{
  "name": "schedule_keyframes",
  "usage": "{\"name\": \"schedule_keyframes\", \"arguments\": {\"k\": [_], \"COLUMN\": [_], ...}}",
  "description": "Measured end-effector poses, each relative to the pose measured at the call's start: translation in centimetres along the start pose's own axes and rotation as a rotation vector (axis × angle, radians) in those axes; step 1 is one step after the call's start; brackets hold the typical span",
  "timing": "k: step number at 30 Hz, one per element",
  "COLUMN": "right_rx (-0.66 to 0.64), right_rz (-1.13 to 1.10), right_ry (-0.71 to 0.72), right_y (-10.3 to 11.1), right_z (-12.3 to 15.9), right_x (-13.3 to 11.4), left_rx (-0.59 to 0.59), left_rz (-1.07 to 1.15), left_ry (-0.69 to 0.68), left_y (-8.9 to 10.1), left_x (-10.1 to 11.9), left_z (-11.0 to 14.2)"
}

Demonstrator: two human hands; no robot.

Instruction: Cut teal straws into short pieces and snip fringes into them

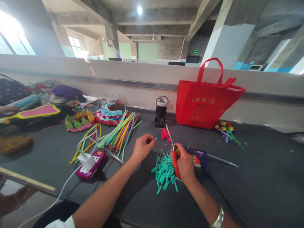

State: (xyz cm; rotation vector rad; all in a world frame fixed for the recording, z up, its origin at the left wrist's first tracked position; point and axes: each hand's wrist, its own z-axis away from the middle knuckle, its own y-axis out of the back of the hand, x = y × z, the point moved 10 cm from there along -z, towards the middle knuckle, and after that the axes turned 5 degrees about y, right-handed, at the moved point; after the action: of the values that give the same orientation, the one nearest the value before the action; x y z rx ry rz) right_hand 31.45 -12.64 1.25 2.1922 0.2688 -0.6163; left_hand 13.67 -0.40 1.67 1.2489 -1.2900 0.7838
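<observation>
My right hand (184, 161) is wrapped round red-handled scissors (176, 163), their blades pointing away from me. Beside it my left hand (143, 147) is closed in a pinch, with a tiny teal strip piece (155, 138) showing at the fingertips. Below and between my hands lies a loose pile of cut teal pieces (164, 172), with small scraps scattered behind it. A little pile of pink-red pieces (165, 134) sits just beyond the scissor blades. To the right of my right hand is a dark blue glue gun (200, 160), partly hidden by the hand.
Coloured pipe-cleaner-like sticks (124, 133) and a purple power strip (92, 164) with cables lie left. A black bottle (161, 112) and red bag (204, 101) stand behind. A clear stick (223, 160) and small flowers (225, 129) are right. Another person's hand (8, 110) is far left.
</observation>
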Motion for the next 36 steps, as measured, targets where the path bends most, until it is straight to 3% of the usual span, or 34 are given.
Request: {"name": "schedule_keyframes", "arguments": {"k": [3, 6, 9, 13, 15, 21, 26, 36], "right_rx": [0.032, 0.031, 0.004, -0.012, -0.010, -0.032, -0.054, -0.108], "right_rz": [-0.002, -0.010, -0.028, -0.041, -0.042, -0.056, -0.076, -0.405], "right_ry": [-0.028, -0.030, -0.027, -0.025, -0.030, -0.038, -0.026, -0.004], "right_y": [0.6, 0.7, 0.2, 0.0, 0.1, -0.4, -0.8, -1.5], "right_z": [-0.4, -0.4, -0.2, -0.1, -0.2, -0.1, 0.0, 0.3], "right_x": [0.7, 0.7, 0.5, 0.4, 0.5, 0.7, 0.4, -1.3], "left_rx": [-0.014, 0.041, 0.011, -0.318, -0.399, -0.450, -0.525, -0.459], "left_rz": [-0.436, -0.565, -0.411, -0.287, -0.338, -0.415, -0.528, -0.087], "left_ry": [0.023, 0.008, -0.092, -0.201, -0.218, -0.211, -0.108, -0.029], "left_y": [1.5, 2.9, 2.3, -2.6, -4.3, -5.7, -6.5, -6.9], "left_x": [-1.2, -1.2, -0.1, 0.5, 0.4, -0.5, -2.0, -1.3], "left_z": [-1.4, -1.8, -1.5, 0.3, 1.3, 2.6, 2.8, 2.7]}}
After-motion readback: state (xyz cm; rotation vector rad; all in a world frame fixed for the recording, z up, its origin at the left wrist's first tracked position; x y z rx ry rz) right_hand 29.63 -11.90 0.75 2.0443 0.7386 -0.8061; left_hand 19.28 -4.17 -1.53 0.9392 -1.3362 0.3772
